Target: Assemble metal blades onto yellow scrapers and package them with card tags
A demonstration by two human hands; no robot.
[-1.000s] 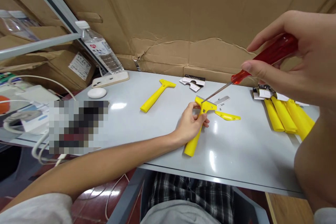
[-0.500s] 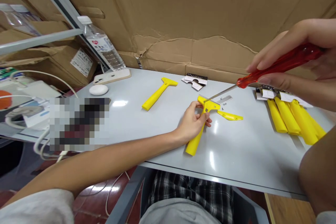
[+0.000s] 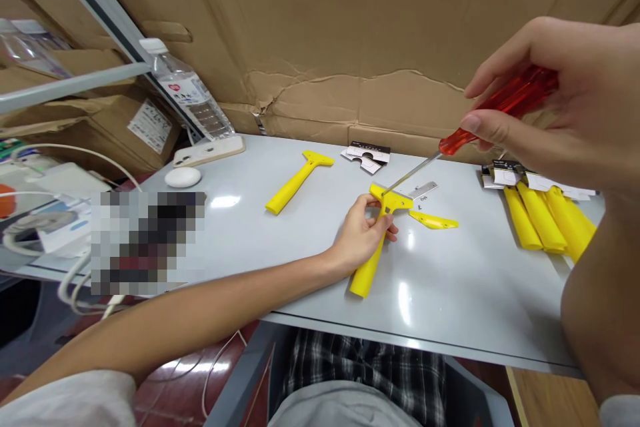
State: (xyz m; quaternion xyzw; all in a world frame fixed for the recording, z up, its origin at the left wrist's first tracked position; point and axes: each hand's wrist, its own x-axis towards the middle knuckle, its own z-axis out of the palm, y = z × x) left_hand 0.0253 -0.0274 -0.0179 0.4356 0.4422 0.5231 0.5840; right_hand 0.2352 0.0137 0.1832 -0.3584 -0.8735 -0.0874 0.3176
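My left hand is closed around the neck of a yellow scraper, whose wide head points away from me. My right hand grips the red handle of a screwdriver, and the tip of its shaft meets the scraper's head near the left end. Just right of the head lies a loose yellow cover piece. Behind that are a flat metal blade and several tiny screws. A second yellow scraper lies apart to the left.
Several yellow scrapers with card sleeves lie at the right. Black-and-white cards rest by the cardboard at the back. A water bottle, a phone, a white oval object and cables are at the left.
My right hand has shifted its hold on the screwdriver handle, with the thumb and fingers repositioned. The tip stays at the scraper's head. My left hand keeps its grip; the view has moved slightly.
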